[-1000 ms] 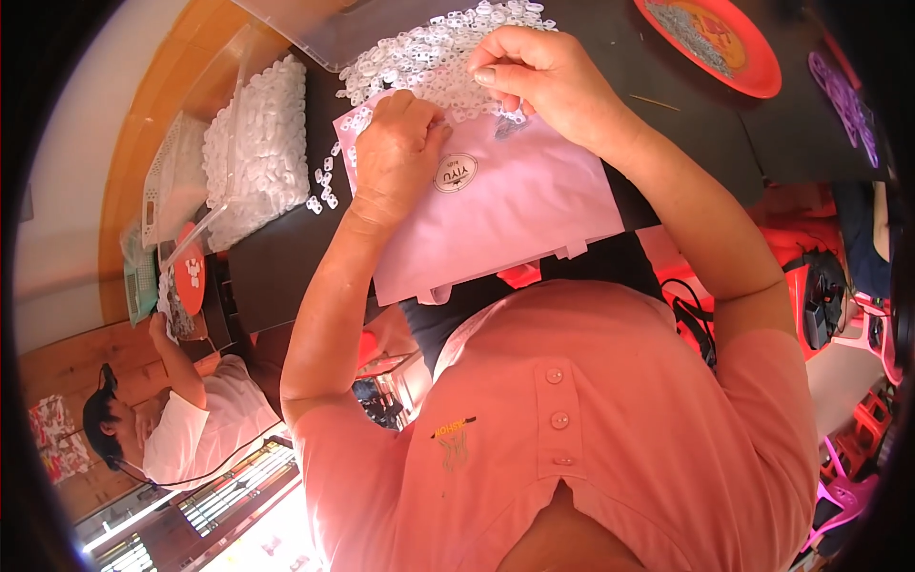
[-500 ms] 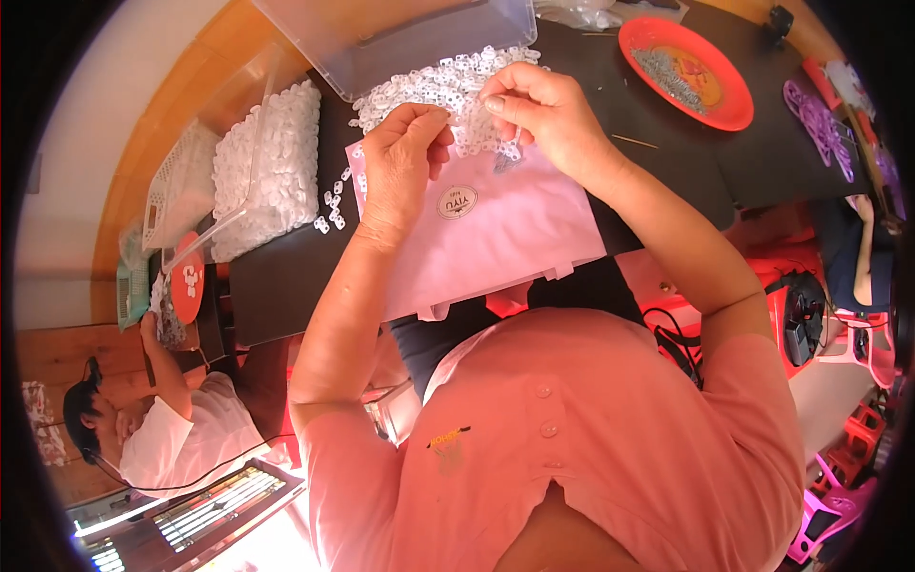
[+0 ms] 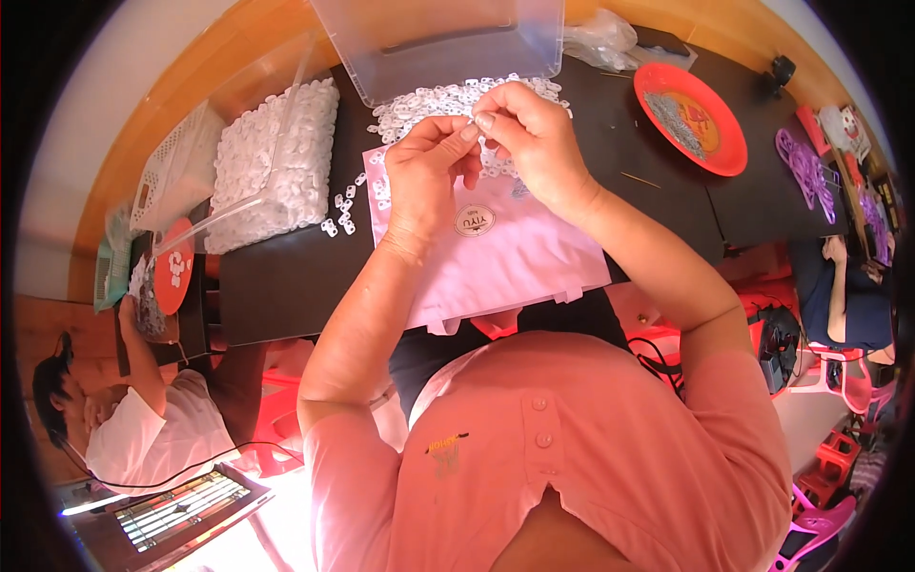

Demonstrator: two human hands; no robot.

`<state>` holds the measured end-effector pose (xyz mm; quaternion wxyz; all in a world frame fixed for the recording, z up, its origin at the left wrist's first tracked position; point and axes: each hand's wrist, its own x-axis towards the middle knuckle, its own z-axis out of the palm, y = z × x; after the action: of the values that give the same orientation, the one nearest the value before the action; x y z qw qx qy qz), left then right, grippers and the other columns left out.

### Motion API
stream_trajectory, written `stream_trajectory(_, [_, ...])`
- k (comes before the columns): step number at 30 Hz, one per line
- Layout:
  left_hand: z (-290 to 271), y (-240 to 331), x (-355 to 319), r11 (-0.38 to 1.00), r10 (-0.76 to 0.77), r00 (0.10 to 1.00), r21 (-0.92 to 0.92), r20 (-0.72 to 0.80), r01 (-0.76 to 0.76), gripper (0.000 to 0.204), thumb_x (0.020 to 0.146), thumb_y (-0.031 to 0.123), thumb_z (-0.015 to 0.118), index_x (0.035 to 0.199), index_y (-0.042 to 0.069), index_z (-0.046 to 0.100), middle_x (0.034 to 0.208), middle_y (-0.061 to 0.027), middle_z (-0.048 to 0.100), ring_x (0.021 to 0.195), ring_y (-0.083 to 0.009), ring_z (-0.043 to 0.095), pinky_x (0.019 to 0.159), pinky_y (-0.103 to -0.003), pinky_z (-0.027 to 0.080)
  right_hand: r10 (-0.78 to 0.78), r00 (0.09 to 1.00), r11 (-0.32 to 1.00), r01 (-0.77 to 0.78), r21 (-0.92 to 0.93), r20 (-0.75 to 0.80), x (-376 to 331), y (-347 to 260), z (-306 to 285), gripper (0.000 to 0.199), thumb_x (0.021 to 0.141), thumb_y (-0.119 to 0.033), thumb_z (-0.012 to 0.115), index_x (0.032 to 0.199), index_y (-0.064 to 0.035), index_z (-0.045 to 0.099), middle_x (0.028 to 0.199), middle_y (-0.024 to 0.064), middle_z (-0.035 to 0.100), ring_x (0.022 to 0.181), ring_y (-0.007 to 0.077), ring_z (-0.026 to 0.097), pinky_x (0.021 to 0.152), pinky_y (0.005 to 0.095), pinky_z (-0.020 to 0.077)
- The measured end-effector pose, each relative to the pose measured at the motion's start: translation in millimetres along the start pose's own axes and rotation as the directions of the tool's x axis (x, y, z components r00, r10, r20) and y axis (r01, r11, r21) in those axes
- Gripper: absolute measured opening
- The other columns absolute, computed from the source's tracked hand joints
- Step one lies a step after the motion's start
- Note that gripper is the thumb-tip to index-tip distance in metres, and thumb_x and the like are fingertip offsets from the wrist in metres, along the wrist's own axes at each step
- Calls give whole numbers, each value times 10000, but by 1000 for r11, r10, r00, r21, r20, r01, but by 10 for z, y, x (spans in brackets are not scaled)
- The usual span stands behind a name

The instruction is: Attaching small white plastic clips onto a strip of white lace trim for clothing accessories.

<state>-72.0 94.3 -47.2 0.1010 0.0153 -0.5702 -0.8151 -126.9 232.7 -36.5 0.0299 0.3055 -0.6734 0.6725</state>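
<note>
Above the pink bag [image 3: 515,276], left hand [image 3: 426,176] and right hand [image 3: 541,148] together, each grip a close pinch, contents unclear.

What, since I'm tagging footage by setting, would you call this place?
Probably a small hand-assembly workshop: a heap of small white pieces, a red plate holding grey bits, and another person nearby.

Purple tangle [image 3: 808,176] of something stringy over on the right, crumpled clear plastic bag [image 3: 602,40] up top, red stool [image 3: 839,446] lower right, co-worker [image 3: 157,434] lower left.
</note>
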Motion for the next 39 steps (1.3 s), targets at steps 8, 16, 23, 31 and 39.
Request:
stream_trajectory(8, [-25,73,-25,994,-75,997,-85,-35,72,133,932,113,596,959,-16,602,778,-80,609,624,-158,560,537,-271,420,-15,999,1000,15,20,45,7,76,-25,36,899,-34,599,920,-7,586,738,12,593,645,79,527,574,258,450])
stream_trajectory(16, [-3,45,-42,996,-71,994,52,-79,75,118,935,106,588,968,-7,586,787,-69,607,639,-137,558,541,-260,428,-165,983,964,179,-199,85,5,82,-69,46,867,4,591,905,-15,575,750,86,623,657,180,609,600,293,477])
stream_trajectory(23, [-1,38,-64,995,-67,994,72,-88,73,110,937,105,585,960,-2,588,790,-61,608,647,-125,560,540,-248,429,-273,955,911,294,-289,113,-4,96,-70,89,844,35,565,910,-25,571,777,95,623,671,244,629,607,321,489])
stream_trajectory(31, [23,40,-85,986,-22,995,164,-98,38,100,932,98,589,933,-2,598,782,-50,608,634,-111,550,556,-240,433,-299,946,898,323,-298,123,1,120,-62,91,833,49,555,890,-22,553,776,115,613,656,273,620,591,346,478])
stream_trajectory(39, [34,-100,-93,981,122,980,169,-160,-95,34,885,23,626,861,4,611,690,-18,589,542,-69,512,482,-208,419,-207,969,936,235,-262,133,-17,179,18,79,820,43,550,870,-15,569,713,128,611,630,277,611,557,353,464])
